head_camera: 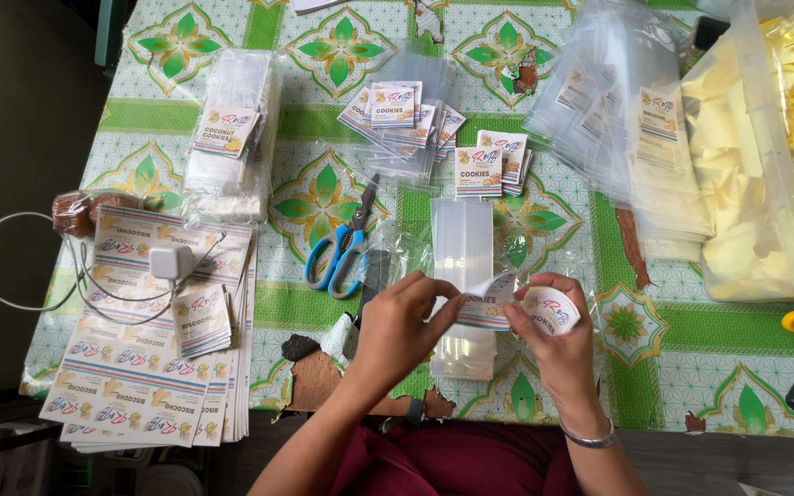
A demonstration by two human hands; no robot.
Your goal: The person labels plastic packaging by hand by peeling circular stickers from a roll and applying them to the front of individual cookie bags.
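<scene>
A small printed paper label (487,308) is pinched at its edges by both hands, left hand (399,326) and right hand (558,344), over a clear plastic pouch (462,266) near the bench's (673,358) front edge. Blue-handled scissors (340,248) lie just left; bare cloth opens to the right.

Blue-handled scissors (340,250) lay on the green-patterned tablecloth (663,331). To the left, a white charger (171,262) with its cable rested on a stack of printed label sheets (140,367). Clear bags (613,101) were heaped beside a plastic tub of pale yellow chips (737,174).
</scene>
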